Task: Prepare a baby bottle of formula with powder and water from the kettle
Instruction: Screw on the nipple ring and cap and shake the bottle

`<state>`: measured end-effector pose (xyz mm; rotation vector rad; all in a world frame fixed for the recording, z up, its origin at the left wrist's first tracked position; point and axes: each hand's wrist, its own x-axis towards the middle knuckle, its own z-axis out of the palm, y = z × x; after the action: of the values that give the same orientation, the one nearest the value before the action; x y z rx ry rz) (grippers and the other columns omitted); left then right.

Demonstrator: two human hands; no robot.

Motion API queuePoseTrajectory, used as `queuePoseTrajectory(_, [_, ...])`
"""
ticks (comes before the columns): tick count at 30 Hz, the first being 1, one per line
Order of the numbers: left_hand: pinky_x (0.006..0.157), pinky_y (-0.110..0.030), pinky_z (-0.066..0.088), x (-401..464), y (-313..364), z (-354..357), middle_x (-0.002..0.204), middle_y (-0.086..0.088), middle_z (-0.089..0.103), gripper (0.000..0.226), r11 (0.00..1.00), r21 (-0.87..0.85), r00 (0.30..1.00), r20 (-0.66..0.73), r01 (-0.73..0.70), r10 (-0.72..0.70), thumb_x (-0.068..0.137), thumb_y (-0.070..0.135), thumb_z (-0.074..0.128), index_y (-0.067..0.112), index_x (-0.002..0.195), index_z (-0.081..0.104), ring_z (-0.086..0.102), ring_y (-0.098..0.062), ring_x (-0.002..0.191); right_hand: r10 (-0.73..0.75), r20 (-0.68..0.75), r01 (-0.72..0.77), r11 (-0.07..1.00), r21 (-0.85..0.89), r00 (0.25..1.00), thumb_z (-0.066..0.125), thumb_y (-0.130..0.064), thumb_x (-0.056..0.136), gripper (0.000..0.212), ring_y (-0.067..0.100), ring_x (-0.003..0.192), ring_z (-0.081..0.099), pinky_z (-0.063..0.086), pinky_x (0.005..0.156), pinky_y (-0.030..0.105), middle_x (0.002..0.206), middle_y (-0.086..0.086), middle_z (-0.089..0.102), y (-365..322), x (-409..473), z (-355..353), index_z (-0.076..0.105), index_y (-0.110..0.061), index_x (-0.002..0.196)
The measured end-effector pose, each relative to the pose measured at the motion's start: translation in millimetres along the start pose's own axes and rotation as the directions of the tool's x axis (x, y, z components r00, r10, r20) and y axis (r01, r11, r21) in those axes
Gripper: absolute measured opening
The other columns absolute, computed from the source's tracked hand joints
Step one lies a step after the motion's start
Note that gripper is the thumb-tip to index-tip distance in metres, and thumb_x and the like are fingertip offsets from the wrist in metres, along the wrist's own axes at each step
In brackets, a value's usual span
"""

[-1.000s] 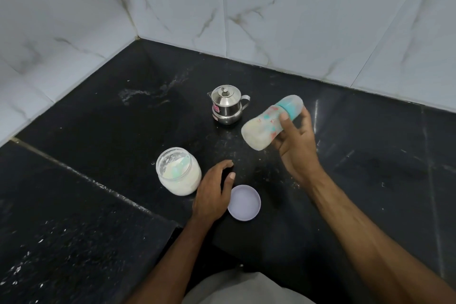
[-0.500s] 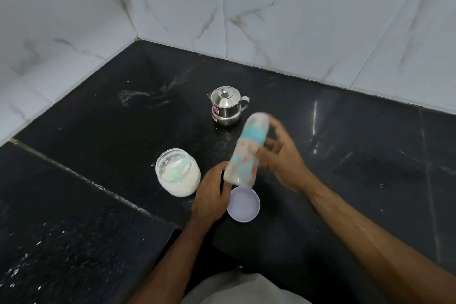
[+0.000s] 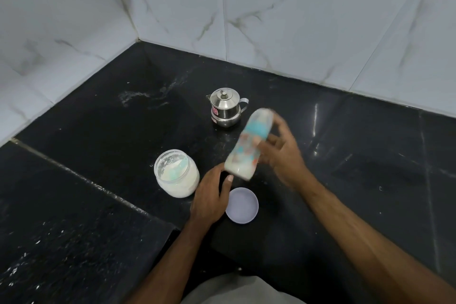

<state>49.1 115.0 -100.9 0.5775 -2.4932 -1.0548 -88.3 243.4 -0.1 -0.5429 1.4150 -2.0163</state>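
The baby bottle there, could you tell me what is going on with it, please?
A person is holding the baby bottle in the right hand, tilted and blurred with motion above the black counter; milky liquid sits at its lower end. The left hand rests on the counter between the open powder jar and its lid. The steel kettle stands behind, lid on.
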Motion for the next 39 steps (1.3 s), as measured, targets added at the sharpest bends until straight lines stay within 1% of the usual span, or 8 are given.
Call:
queuePoseTrajectory(3, [0.097, -0.011, 0.034, 0, 0, 1, 0.127, 0.009, 0.058, 0.029, 1.0, 0.021, 1.0, -0.006, 0.01, -0.01, 0.099, 0.025, 0.048, 0.02, 0.127, 0.054, 0.05, -0.001, 0.116, -0.007, -0.215, 0.055, 0.975, 0.217, 0.977, 0.068, -0.02, 0.085, 0.065, 0.024, 0.103, 0.068, 0.058, 0.073, 0.039, 0.119, 0.008, 0.063, -7, 12, -8, 0.035, -0.022, 0.142])
queuePoseTrajectory(8, [0.095, -0.024, 0.044, 2, -8, 2, 0.125, 0.011, 0.059, 0.029, 1.0, -0.009, 1.0, 0.017, 0.004, -0.003, 0.097, 0.028, 0.052, 0.026, 0.126, 0.052, 0.055, -0.004, 0.114, 0.034, 0.116, -0.006, 0.973, -0.229, 0.993, 0.071, -0.004, 0.081, 0.074, 0.026, 0.108, 0.066, 0.059, 0.078, 0.041, 0.129, 0.013, 0.057, 0, -6, -10, 0.034, -0.024, 0.142])
queuePoseTrajectory(13, [0.097, -0.014, 0.034, 0, -4, 2, 0.128, 0.01, 0.058, 0.031, 1.0, 0.023, 1.0, -0.011, 0.005, -0.005, 0.099, 0.03, 0.045, 0.022, 0.128, 0.054, 0.049, 0.001, 0.117, -0.03, -0.188, 0.057, 0.989, 0.139, 0.982, 0.068, -0.016, 0.085, 0.071, 0.029, 0.105, 0.067, 0.058, 0.073, 0.043, 0.121, 0.013, 0.062, -10, 10, -12, 0.031, -0.021, 0.145])
queuePoseTrajectory(19, [0.092, -0.021, 0.045, 3, -5, 1, 0.119, 0.013, 0.06, 0.029, 0.999, -0.039, 0.999, 0.043, -0.026, 0.027, 0.094, 0.021, 0.057, 0.027, 0.123, 0.054, 0.056, -0.004, 0.11, 0.004, 0.204, 0.049, 0.967, -0.252, 0.979, 0.073, -0.005, 0.078, 0.077, 0.028, 0.109, 0.066, 0.059, 0.081, 0.043, 0.126, 0.01, 0.058, 1, -8, -3, 0.034, -0.023, 0.141])
queuePoseTrajectory(24, [0.098, -0.018, 0.038, 0, -4, 3, 0.127, 0.009, 0.058, 0.033, 1.0, 0.0, 1.0, -0.012, -0.002, 0.002, 0.097, 0.031, 0.045, 0.021, 0.127, 0.055, 0.05, 0.0, 0.116, -0.063, -0.198, 0.081, 0.993, 0.085, 0.978, 0.069, -0.016, 0.081, 0.074, 0.027, 0.105, 0.067, 0.058, 0.073, 0.04, 0.119, 0.012, 0.063, -7, 10, -8, 0.031, -0.023, 0.144])
queuePoseTrajectory(29, [0.094, -0.023, 0.043, 2, -5, 1, 0.123, 0.009, 0.06, 0.03, 0.999, -0.042, 1.0, 0.019, -0.017, 0.018, 0.096, 0.025, 0.054, 0.023, 0.126, 0.054, 0.055, -0.004, 0.112, -0.012, 0.16, 0.057, 0.959, -0.279, 0.987, 0.072, -0.003, 0.078, 0.079, 0.024, 0.109, 0.066, 0.058, 0.082, 0.038, 0.127, 0.009, 0.058, 9, -4, -10, 0.032, -0.024, 0.143])
queuePoseTrajectory(34, [0.099, -0.021, 0.039, 0, -4, 3, 0.127, 0.01, 0.058, 0.035, 1.0, -0.003, 1.0, -0.006, 0.004, -0.004, 0.097, 0.034, 0.043, 0.021, 0.126, 0.055, 0.051, -0.002, 0.117, -0.058, -0.236, 0.078, 0.994, 0.075, 0.97, 0.074, -0.023, 0.077, 0.081, 0.026, 0.106, 0.067, 0.059, 0.078, 0.045, 0.12, 0.01, 0.063, -5, 8, -16, 0.03, -0.022, 0.145])
queuePoseTrajectory(39, [0.097, -0.027, 0.044, 2, -9, 3, 0.127, 0.01, 0.059, 0.031, 1.0, 0.001, 1.0, 0.023, 0.001, -0.001, 0.098, 0.028, 0.049, 0.023, 0.128, 0.053, 0.054, -0.006, 0.116, 0.035, 0.099, -0.01, 0.97, -0.243, 0.994, 0.071, -0.001, 0.08, 0.077, 0.023, 0.106, 0.068, 0.059, 0.078, 0.037, 0.12, 0.001, 0.063, 7, -6, -14, 0.033, -0.021, 0.143])
